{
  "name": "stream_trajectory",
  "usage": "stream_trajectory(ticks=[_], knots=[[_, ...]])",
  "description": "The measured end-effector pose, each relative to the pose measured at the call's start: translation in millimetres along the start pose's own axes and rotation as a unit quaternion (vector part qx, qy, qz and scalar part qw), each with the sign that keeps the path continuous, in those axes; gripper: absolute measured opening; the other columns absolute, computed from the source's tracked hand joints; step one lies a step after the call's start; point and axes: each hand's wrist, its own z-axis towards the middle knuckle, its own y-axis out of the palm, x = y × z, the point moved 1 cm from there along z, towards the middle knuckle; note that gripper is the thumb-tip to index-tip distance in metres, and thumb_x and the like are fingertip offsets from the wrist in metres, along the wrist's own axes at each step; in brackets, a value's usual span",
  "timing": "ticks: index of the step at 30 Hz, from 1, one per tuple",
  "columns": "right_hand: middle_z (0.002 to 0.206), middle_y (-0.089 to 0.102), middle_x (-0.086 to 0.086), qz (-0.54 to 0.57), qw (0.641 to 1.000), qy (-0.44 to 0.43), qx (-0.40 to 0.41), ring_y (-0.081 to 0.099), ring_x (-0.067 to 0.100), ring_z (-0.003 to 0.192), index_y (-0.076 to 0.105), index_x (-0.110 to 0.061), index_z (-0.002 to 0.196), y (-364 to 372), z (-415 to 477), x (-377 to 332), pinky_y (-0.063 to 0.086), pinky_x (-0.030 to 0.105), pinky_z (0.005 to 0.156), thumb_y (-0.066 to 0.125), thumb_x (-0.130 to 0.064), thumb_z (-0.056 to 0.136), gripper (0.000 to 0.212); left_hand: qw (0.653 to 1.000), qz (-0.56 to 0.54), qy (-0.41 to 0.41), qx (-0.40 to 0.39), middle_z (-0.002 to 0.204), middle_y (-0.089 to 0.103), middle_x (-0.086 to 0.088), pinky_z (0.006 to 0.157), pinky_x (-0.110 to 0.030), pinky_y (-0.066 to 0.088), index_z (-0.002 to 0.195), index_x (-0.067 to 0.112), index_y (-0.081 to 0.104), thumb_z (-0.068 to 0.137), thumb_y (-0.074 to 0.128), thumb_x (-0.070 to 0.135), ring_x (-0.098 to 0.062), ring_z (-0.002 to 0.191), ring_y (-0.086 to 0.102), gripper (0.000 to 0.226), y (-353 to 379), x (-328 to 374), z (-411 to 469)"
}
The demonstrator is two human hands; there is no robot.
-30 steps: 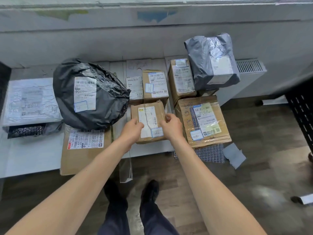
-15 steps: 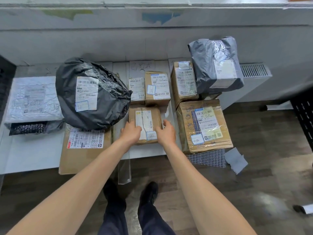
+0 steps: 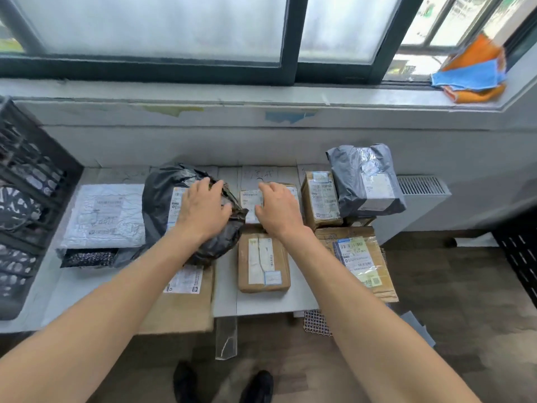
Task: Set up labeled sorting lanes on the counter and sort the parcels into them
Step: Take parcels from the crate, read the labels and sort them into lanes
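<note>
A small brown box [image 3: 263, 261] with white labels lies flat on the white counter [image 3: 261, 305], free of both hands. My left hand [image 3: 203, 209] rests fingers spread on top of the black bag parcel [image 3: 162, 199]. My right hand [image 3: 279, 209] hovers open over the two small boxes [image 3: 250, 199] behind the brown box, and I cannot tell if it touches them. To the right stand a tall box [image 3: 321, 197], a grey bag parcel [image 3: 366, 181] and a large taped box [image 3: 360, 261]. A white mailer [image 3: 104, 216] lies at the left.
A flat cardboard box [image 3: 180, 312] sticks out under the black bag. A black crate [image 3: 26, 193] stands at the far left. Cloths [image 3: 473, 74] lie on the window sill. A radiator [image 3: 421, 186] is at the right. Wooden floor and my shoes [image 3: 223, 385] are below.
Both hands let go of the small brown box, which now lies on the counter, and reached further back. The left went onto the black bag. The camera tilted up to show the window.
</note>
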Motion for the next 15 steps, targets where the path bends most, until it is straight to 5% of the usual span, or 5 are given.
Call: stream_trajectory(ticks=[8,15], knots=[[0.152,0.041,0.011,-0.063,0.992,-0.112,0.017,0.033,0.03,0.142,0.034,-0.014,0.153,-16.4,50.3,-133.5,0.029,0.043,0.116,0.052,-0.028,0.098,0.059,0.995,0.066,-0.061,0.045,0.151,0.037,-0.015,0.114,-0.046,0.022,0.147,0.016,0.04,0.095,0.051,0.047,-0.034,0.14,0.03,0.061,-81.3,-126.7,16.6],[0.149,0.044,0.014,-0.045,0.98,-0.191,0.021,0.039,0.034,0.139,0.038,-0.012,0.151,10.5,122.7,-319.6,0.034,0.044,0.113,0.056,-0.028,0.097,0.059,0.988,0.057,-0.115,0.081,0.153,0.036,-0.017,0.116,-0.046,0.024,0.151,0.014,0.036,0.097,0.049,0.048,-0.034,0.141,0.03,0.065,-149.3,-286.8,29.3]])
